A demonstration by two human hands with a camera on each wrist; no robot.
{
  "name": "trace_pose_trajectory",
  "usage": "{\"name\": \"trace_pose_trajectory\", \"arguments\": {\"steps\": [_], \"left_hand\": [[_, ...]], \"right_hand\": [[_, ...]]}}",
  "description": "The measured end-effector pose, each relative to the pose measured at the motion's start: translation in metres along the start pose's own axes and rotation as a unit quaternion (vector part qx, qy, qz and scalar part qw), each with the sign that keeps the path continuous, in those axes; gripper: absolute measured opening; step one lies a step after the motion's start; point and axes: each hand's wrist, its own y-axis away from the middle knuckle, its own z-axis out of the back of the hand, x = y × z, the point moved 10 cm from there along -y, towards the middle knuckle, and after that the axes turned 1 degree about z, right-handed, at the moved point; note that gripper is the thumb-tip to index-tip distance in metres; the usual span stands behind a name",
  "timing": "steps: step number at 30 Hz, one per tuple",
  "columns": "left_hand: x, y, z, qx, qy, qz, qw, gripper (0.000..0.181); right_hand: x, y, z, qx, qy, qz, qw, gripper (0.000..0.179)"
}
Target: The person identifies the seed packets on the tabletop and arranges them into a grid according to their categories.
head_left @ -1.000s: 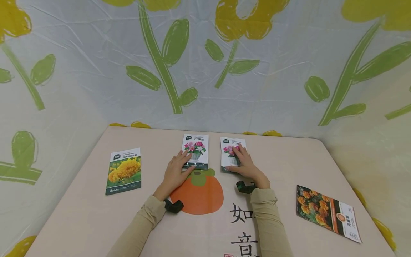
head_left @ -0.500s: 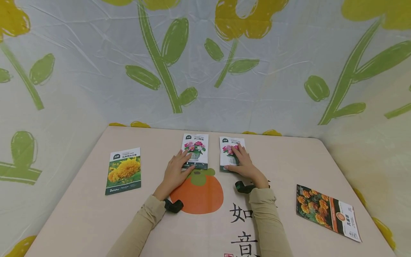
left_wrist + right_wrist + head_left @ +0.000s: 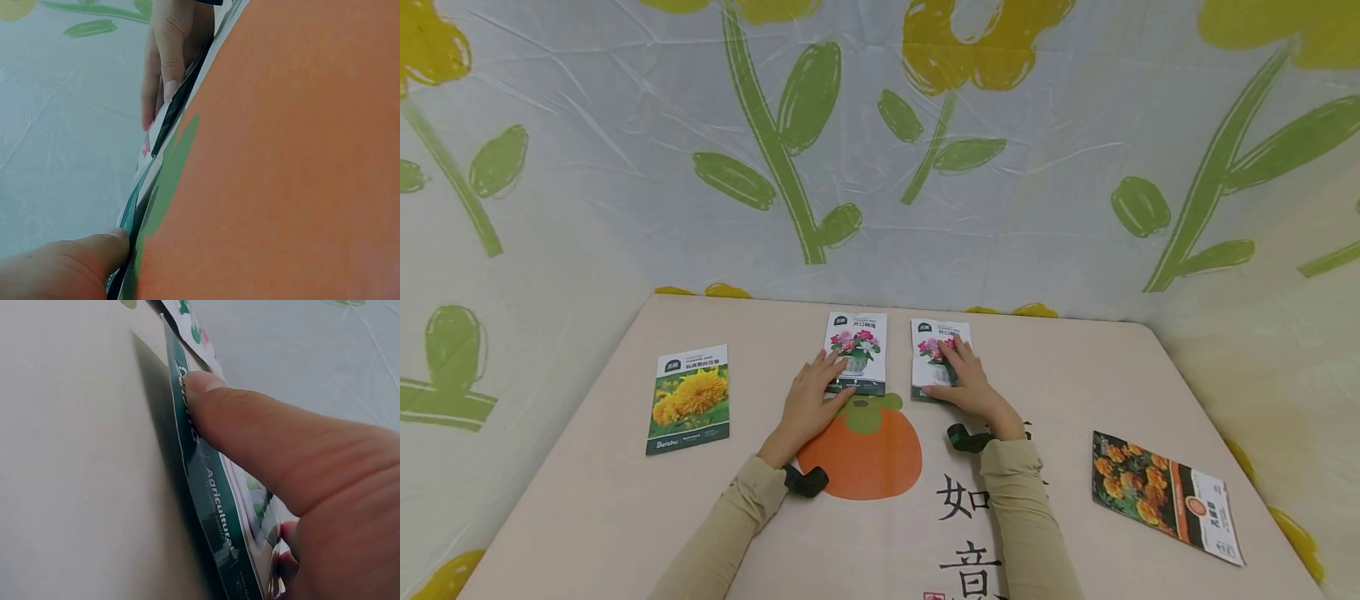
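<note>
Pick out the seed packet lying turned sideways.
The orange marigold packet, far right in the head view: its lettering runs sideways, whereas the yellow sunflower packet and two pink lotus packets have theirs upright.

Creased pale fabric walls printed with yellow flowers and green stems stand far, left and right around a pinkish-beige tabletop, whose middle bears an orange fruit print and, nearer, black characters.
</note>
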Motion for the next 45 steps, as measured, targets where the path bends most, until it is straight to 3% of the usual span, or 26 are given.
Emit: {"name": "trace_pose_trajectory", "arguments": {"steps": [27,45], "left_hand": [[0.0000,-0.0001,0.0001,0.005,0.003,0.005,1.0000,0.055],[-0.0002,0.0007,0.0001,0.005,0.007,0.002,1.0000,0.054]], "right_hand": [[0.0030,-0.0061,-0.0029,-0.041,0.018,0.035,0.9984,0.088],[0.0038,-0.0052,-0.0041,-0.059,0.011,0.017,0.9980,0.088]]}}
